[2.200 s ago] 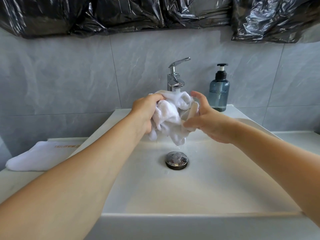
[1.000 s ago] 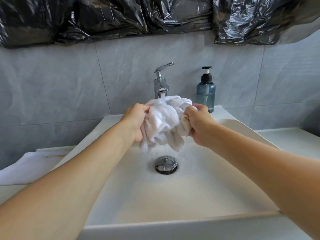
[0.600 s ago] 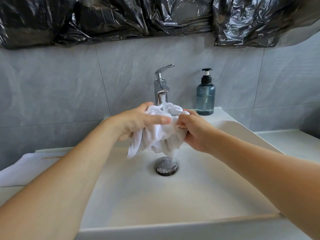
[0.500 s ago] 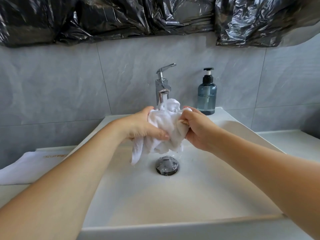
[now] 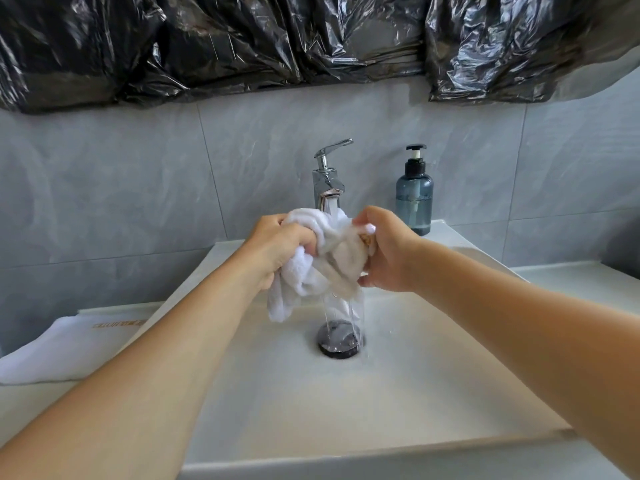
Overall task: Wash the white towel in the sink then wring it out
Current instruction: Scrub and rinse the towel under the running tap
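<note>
Both hands are on it: left hand [image 5: 280,247] and right hand [image 5: 388,252] each have their fingers curled tight round the white towel [image 5: 323,261], bunched between them right under the faucet [image 5: 327,183], water running through and down onto the drain [image 5: 341,339] at the middle of the sink [image 5: 433,393]. A loose tail hangs below the left fist, so the bundle runs hand to hand, set for an opposite-way twist, I'd say.
</note>
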### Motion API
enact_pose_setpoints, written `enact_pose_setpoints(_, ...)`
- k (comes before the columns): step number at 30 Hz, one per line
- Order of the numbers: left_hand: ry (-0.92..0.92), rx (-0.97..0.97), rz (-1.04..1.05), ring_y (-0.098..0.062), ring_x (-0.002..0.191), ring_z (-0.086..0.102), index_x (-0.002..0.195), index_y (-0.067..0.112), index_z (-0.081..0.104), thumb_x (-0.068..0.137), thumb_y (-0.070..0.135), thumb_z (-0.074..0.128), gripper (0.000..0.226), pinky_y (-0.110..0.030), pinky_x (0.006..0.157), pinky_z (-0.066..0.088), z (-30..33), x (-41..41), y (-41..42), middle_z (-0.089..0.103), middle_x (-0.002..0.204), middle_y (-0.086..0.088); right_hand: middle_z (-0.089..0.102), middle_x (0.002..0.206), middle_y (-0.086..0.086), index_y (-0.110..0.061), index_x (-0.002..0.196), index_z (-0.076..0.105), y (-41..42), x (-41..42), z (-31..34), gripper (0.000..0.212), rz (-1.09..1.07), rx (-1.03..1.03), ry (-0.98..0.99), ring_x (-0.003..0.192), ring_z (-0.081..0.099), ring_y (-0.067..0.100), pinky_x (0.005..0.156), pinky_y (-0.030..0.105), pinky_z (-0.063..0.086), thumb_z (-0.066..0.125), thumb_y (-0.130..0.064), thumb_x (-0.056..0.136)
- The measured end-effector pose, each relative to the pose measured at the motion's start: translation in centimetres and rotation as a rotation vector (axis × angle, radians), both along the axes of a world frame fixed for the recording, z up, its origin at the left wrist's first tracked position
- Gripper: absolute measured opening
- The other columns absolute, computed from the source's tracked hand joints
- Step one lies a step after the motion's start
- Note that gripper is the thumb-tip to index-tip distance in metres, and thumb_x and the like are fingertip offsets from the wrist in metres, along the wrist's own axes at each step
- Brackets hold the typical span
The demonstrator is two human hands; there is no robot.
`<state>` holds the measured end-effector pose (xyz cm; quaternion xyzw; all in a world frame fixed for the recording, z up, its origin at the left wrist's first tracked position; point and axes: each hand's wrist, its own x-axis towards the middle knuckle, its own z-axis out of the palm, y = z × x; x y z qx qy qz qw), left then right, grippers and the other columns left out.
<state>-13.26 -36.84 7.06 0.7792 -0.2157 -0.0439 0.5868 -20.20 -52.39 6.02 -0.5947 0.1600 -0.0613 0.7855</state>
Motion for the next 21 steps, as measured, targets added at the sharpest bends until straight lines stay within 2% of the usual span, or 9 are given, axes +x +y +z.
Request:
enact_pose_setpoints(3, 0.076, -0.096, 0.066, -0.023, 0.061, 0.058, 0.070, 0.013, 0.070, 0.059, 0.000, 0.059, 0.021, -0.025, 0.055, 0.046, 0.1, 0.0, 0.1, 0.061, 0.067, -0.005, 0.064, 0.098, 0.007, -0.016, 0.092, 0.056, 0.7, 0.7, 0.9, 0.024, -0.101, -0.110, 0.012, 0.088, 0.060, 0.028, 0.089, 0.042, 0.051, 0.051, -0.027, 0.071)
enact_pose_setpoints(5, 0.080, -0.127, 0.092, -0.024, 0.063, 0.056, 0.062, 0.016, 0.068, 0.054, 0.002, 0.058, 0.019, -0.026, 0.058, 0.044, -0.1, 0.1, 0.0, 0.060, 0.070, -0.004, 0.064, 0.100, 0.007, -0.015, 0.109, 0.056, 0.4, 1.7, 0.3, 0.043, -0.203, -0.175, 0.011, 0.080, 0.058, 0.024, 0.071, 0.032, 0.052, 0.052, -0.026, 0.067)
enact_pose_setpoints(7, 0.109, -0.161, 0.135, -0.025, 0.061, 0.055, 0.057, 0.017, 0.064, 0.054, 0.003, 0.060, 0.015, -0.028, 0.060, 0.044, -0.2, 0.1, -0.2, 0.058, 0.065, -0.003, 0.055, 0.082, 0.005, -0.011, 0.109, 0.054, 0.2, 2.2, -0.7, 0.026, -0.243, -0.314, -0.005, 0.063, 0.049, 0.017, 0.052, 0.025, 0.041, 0.052, -0.017, 0.084)
enact_pose_setpoints(8, 0.134, -0.181, 0.157, -0.025, 0.059, 0.055, 0.057, 0.017, 0.063, 0.055, 0.003, 0.060, 0.014, -0.029, 0.060, 0.045, -0.2, 0.1, -0.2, 0.058, 0.062, -0.003, 0.051, 0.076, 0.003, -0.010, 0.104, 0.054, -0.1, 2.5, -1.4, 0.014, -0.196, -0.410, 0.005, 0.060, 0.047, 0.015, 0.051, 0.025, 0.042, 0.049, -0.011, 0.091)
enact_pose_setpoints(10, 0.171, -0.220, 0.174, -0.025, 0.058, 0.056, 0.061, 0.015, 0.062, 0.056, 0.004, 0.060, 0.012, -0.030, 0.058, 0.047, -0.2, 0.1, -0.2, 0.057, 0.062, -0.003, 0.056, 0.074, 0.005, -0.007, 0.091, 0.058, -0.5, 2.4, -2.1, 0.016, -0.113, -0.483, 0.047, 0.062, 0.054, 0.017, 0.070, 0.030, 0.057, 0.043, -0.002, 0.095)
enact_pose_setpoints(12, 0.184, -0.257, 0.124, -0.023, 0.058, 0.054, 0.060, 0.016, 0.061, 0.050, 0.008, 0.057, 0.014, -0.027, 0.055, 0.045, -0.1, 0.3, -0.2, 0.058, 0.064, 0.001, 0.059, 0.078, 0.010, -0.003, 0.088, 0.059, -0.6, 2.1, -1.9, 0.017, -0.023, -0.390, 0.048, 0.067, 0.056, 0.026, 0.088, 0.046, 0.057, 0.042, -0.002, 0.090)
enact_pose_setpoints(14, 0.167, -0.286, 0.059, -0.020, 0.061, 0.051, 0.054, 0.018, 0.058, 0.048, 0.009, 0.053, 0.011, -0.023, 0.054, 0.040, -0.1, 0.3, -0.3, 0.057, 0.063, 0.008, 0.055, 0.086, 0.014, 0.002, 0.107, 0.058, -0.6, 1.7, -1.2, 0.028, 0.073, -0.217, 0.011, 0.074, 0.053, 0.033, 0.085, 0.056, 0.056, 0.042, -0.010, 0.088)
enact_pose_setpoints(16, 0.139, -0.316, -0.001, -0.015, 0.060, 0.046, 0.052, 0.018, 0.051, 0.059, 0.004, 0.048, 0.016, -0.021, 0.053, 0.035, -0.1, 0.3, -0.4, 0.052, 0.064, 0.013, 0.062, 0.092, 0.016, 0.000, 0.120, 0.054, -0.8, 1.2, -1.0, 0.042, 0.230, -0.104, -0.017, 0.080, 0.059, 0.036, 0.083, 0.051, 0.056, 0.037, -0.010, 0.083)
enact_pose_setpoints(21, 0.170, -0.388, -0.067, -0.011, 0.050, 0.042, 0.055, 0.017, 0.040, 0.069, -0.004, 0.039, 0.025, -0.019, 0.052, 0.035, -0.3, -0.1, -0.7, 0.039, 0.061, 0.009, 0.061, 0.105, 0.019, -0.003, 0.118, 0.057, -1.3, 0.6, -1.0, 0.052, 0.483, -0.216, -0.053, 0.093, 0.061, 0.034, 0.087, 0.047, 0.054, 0.045, -0.008, 0.067)
